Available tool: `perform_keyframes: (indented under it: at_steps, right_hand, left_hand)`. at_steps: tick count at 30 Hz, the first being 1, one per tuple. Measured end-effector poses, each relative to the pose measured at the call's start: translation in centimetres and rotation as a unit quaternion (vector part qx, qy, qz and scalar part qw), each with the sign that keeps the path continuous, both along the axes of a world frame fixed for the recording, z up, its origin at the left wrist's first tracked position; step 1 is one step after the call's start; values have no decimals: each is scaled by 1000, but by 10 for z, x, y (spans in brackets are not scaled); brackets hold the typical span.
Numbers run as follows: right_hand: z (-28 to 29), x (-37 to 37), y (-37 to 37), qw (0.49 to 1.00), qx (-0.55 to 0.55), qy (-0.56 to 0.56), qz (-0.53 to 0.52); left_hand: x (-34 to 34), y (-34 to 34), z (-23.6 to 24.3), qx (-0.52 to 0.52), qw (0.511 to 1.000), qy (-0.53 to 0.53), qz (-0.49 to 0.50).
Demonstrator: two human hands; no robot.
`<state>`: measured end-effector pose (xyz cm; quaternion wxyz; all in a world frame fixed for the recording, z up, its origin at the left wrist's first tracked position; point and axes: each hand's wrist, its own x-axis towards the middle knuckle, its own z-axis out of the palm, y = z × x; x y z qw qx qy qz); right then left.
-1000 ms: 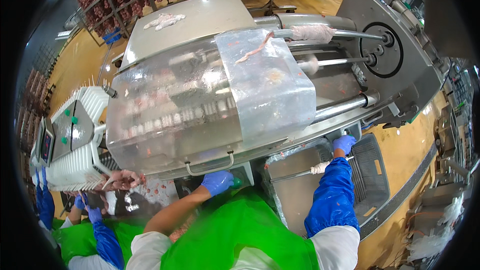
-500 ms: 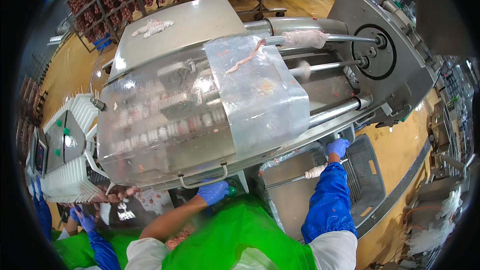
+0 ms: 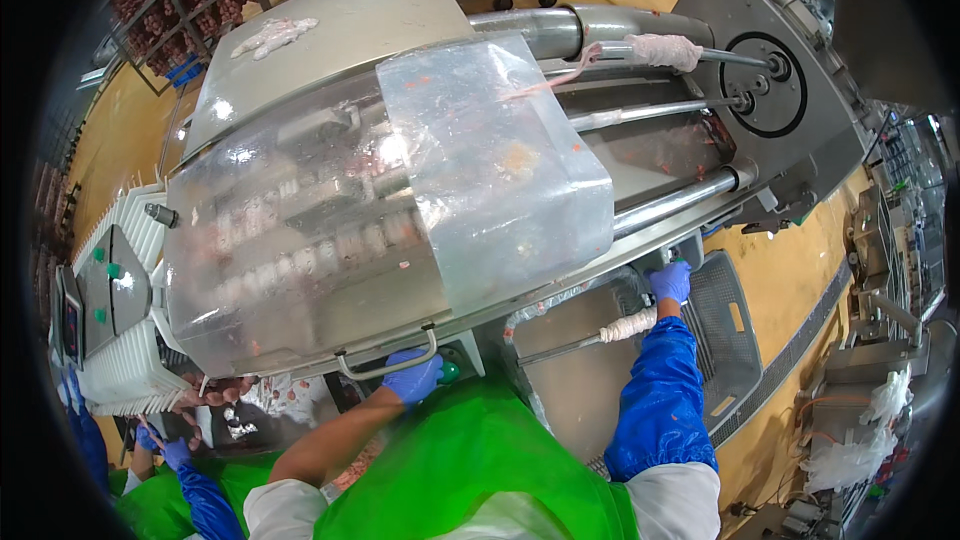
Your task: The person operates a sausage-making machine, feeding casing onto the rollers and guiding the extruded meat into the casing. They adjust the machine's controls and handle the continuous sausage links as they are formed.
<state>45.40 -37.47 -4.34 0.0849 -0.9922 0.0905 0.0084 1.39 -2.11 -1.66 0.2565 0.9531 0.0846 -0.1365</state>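
My left hand [image 3: 410,377], in a purple glove, lies under the cover's handle [image 3: 388,368] with fingers extended against a green button [image 3: 450,369]. My right hand [image 3: 670,280] is closed on a control at the machine's front edge, partly hidden by the fingers. A clear cover [image 3: 290,270] and translucent sheet [image 3: 500,200] lie over the steel machine, whose upper rod [image 3: 740,59] carries a bunched pale casing [image 3: 662,52]. A steel tray [image 3: 570,380] holds a rod wound with casing [image 3: 628,327], beside a grey perforated basket [image 3: 728,370].
A co-worker's gloved hands [image 3: 175,453] are at sausage links at lower left, below a white slatted unit [image 3: 120,370]. Behind are racks of hanging sausages [image 3: 190,0] and a steel cover [image 3: 300,70] bearing pale scraps [image 3: 272,35]. More steel equipment [image 3: 870,390] stands right.
The view has shifted, with the machine appearing further left. The upper rod and its casing have moved right toward the end plate. Both my hands stay at their controls.
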Motion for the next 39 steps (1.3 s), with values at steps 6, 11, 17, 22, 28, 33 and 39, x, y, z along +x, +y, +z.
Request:
perform_keyframes:
  at_steps: [6, 11, 17, 22, 28, 33, 39]
  right_hand:
    - [9, -7, 4, 999, 14, 3, 46]
    - [11, -7, 10, 1000, 9, -7, 26]
    - [-3, -4, 4, 1000, 9, 2, -5]
    - [4, -4, 10, 1000, -8, 18, -19]
    - [12, -6, 15, 999, -2, 39, -28]
    - [8, -6, 11, 999, 6, 22, -31]
    - [14, -8, 15, 999, 20, 31, -28]
  left_hand:
    - [6, 2, 15, -22, 999, 34, 18]
    - [8, 1, 15, -31, 997, 61, 22]
    - [4, 4, -2, -11, 998, 53, 11]
    - [8, 3, 0, -24, 997, 69, 23]
    - [12, 1, 9, -24, 996, 80, 30]
    - [12, 1, 11, -20, 995, 87, 36]
    - [15, -1, 11, -2, 993, 112, 31]
